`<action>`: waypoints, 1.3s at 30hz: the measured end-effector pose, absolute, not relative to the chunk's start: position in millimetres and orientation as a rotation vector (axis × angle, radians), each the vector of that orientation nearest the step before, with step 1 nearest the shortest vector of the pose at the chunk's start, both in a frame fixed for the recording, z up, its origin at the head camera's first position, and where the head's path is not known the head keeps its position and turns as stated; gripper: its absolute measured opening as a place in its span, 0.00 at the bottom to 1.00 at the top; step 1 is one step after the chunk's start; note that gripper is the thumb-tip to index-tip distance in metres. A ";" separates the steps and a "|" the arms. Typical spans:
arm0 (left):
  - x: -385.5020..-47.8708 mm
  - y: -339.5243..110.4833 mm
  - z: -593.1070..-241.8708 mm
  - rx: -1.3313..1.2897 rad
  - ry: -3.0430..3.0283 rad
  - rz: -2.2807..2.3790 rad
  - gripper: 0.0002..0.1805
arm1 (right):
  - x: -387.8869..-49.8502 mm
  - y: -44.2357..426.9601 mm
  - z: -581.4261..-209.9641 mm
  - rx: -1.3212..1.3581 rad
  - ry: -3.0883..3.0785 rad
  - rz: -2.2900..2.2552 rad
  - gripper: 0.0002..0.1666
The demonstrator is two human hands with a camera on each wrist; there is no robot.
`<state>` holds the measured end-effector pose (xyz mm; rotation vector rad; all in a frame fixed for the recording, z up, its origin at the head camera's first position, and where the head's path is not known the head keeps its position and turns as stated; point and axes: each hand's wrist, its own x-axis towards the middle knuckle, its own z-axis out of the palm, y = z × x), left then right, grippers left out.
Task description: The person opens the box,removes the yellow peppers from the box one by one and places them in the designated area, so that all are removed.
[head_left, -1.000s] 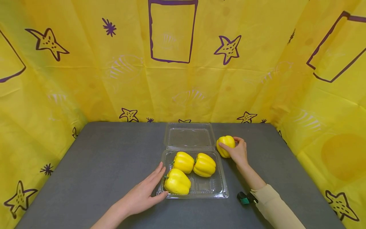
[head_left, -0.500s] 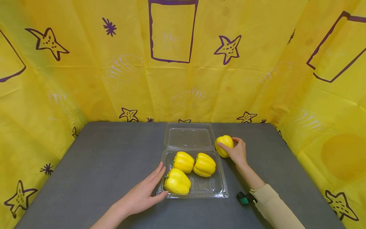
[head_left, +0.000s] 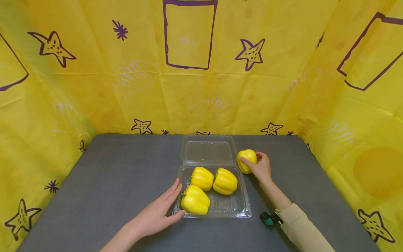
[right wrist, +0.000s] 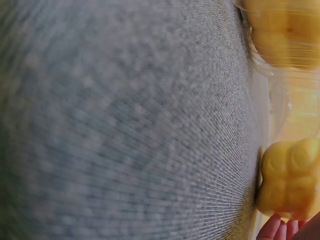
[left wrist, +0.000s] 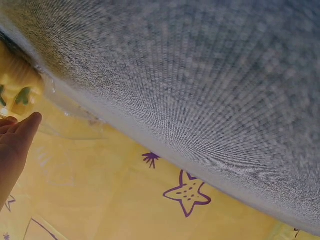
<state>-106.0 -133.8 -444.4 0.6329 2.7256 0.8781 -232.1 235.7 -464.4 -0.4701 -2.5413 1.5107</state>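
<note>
In the head view, three yellow bell peppers lie in the base of a clear plastic container [head_left: 220, 206]: one at front left [head_left: 195, 200], one behind it [head_left: 202, 179], one to the right [head_left: 225, 181]. My left hand [head_left: 157, 213] has its fingers extended along the container's left edge, thumb at the front left corner. Right of the container, my right hand [head_left: 259, 168] grips a fourth yellow pepper [head_left: 247, 161] between thumb and fingers. The right wrist view shows this pepper [right wrist: 290, 177] at the table surface, with fingertips [right wrist: 282, 230] against it.
The container's clear lid [head_left: 209, 149] lies folded back, away from me, on the grey table [head_left: 126, 168]. A yellow cloth with purple drawings [head_left: 189, 98] surrounds the table at the back and sides. A black and green strap [head_left: 269, 219] shows beside the right sleeve.
My right hand and the gripped pepper have shifted slightly left, toward the container. The left hand and the three peppers in the container look unmoved.
</note>
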 end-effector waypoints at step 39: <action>-105.6 -135.6 -446.1 0.641 2.723 0.888 0.48 | -203.2 238.1 -444.1 -0.354 -2.423 1.591 0.45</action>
